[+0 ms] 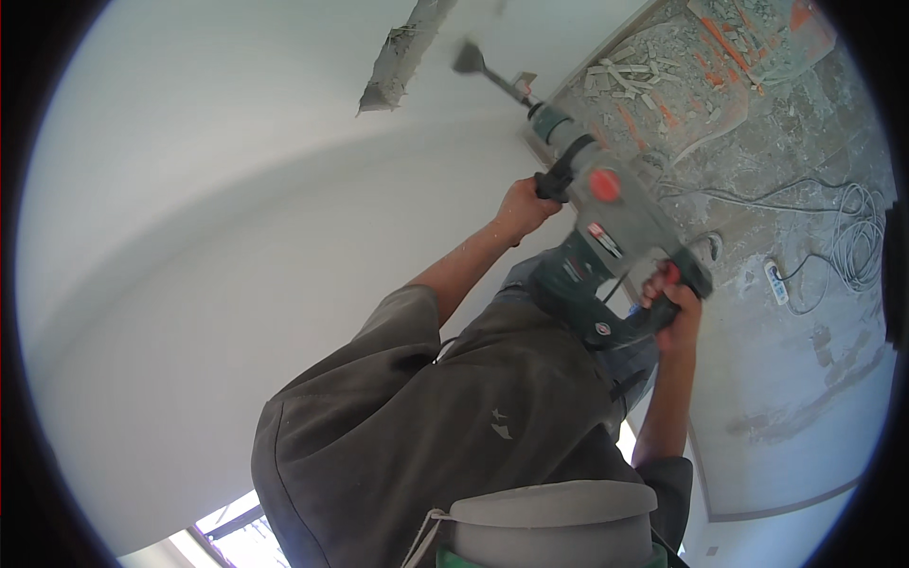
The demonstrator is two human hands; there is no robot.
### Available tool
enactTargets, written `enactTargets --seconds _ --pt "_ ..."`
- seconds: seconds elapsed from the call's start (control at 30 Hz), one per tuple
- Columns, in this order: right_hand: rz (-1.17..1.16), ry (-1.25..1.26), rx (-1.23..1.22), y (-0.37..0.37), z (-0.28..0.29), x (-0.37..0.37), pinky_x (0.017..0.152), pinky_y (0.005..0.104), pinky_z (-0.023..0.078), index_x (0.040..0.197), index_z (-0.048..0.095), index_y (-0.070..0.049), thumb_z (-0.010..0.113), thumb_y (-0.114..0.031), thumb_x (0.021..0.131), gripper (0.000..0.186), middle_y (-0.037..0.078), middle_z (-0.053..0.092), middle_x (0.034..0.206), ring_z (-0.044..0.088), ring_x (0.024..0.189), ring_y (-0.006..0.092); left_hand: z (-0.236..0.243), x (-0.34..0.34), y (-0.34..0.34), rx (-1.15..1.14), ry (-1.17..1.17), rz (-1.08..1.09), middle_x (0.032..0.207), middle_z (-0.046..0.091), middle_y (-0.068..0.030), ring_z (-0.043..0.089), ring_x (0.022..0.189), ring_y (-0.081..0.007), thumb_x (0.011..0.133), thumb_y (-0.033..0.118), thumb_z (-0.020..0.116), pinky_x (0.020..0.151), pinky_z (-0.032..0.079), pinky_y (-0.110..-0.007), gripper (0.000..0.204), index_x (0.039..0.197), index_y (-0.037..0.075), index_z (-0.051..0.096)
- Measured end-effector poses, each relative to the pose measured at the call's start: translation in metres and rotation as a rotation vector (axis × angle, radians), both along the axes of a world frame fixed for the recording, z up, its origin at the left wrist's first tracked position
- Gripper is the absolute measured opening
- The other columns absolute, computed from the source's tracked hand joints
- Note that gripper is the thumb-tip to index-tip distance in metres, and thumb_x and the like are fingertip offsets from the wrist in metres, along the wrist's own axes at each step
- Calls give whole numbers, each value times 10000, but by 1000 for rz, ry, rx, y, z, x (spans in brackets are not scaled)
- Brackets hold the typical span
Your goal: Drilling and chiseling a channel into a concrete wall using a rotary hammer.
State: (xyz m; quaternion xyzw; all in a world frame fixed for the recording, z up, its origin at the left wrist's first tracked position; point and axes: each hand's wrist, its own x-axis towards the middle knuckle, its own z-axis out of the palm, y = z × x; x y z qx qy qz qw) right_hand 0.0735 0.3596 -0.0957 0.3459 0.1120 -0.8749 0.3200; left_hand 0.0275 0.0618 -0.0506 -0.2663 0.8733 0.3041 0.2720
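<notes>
Left grip (525,212): closed round side handle (553,184) | right grip (678,314): closed round hammer drill's (625,216) rear handle (697,275) | chisel (468,60): near groove (391,71) in wall (265,123)

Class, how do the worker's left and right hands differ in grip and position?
The left hand grips the black side handle; the right hand, the rear handle. The left hand is nearer the chisel; the right hand, farther back. Both bare hands hold the same power tool.

Coiled cable (842,248), probable power strip (776,282)
</notes>
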Motion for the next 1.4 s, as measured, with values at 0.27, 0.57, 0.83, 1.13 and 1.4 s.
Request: enactTargets --seconds 0.27,0.57,0.83,1.13,1.4 --pt "142 -73 33 8 9 10 604 323 473 1092 520 46 585 -117 692 437 90 533 791 535 727 214 -8 45 -1 73 -186 215 700 645 -109 635 651 -203 699 193 682 635 499 -339 278 899 1 661" --pt "25 344 99 4 35 -14 688 340 466 1085 516 31 603 -107 697 421 99 535 853 536 778 223 24 -46 -3 153 142 3 771 649 -25 571 715 -89 707 117 718 681 480 -274 302 992 40 652" --pt "148 228 81 -50 16 14 692 356 465 989 524 7 623 -45 731 281 108 538 825 554 763 235 8 19 -56 198 115 171 800 657 -18 572 721 -112 701 84 714 685 481 -295 293 984 39 655" --pt "84 195 65 -51 52 15 660 347 482 960 560 22 611 -11 786 185 118 572 830 576 745 227 37 25 -58 173 174 216 788 638 2 550 705 -84 704 73 709 650 462 -270 285 982 35 658" --pt "49 90 23 -69 68 -4 647 343 445 911 537 -2 594 -64 874 91 94 537 782 535 735 208 27 -9 -79 113 109 178 691 607 -32 532 626 -88 708 128 729 583 457 -274 259 934 27 654"
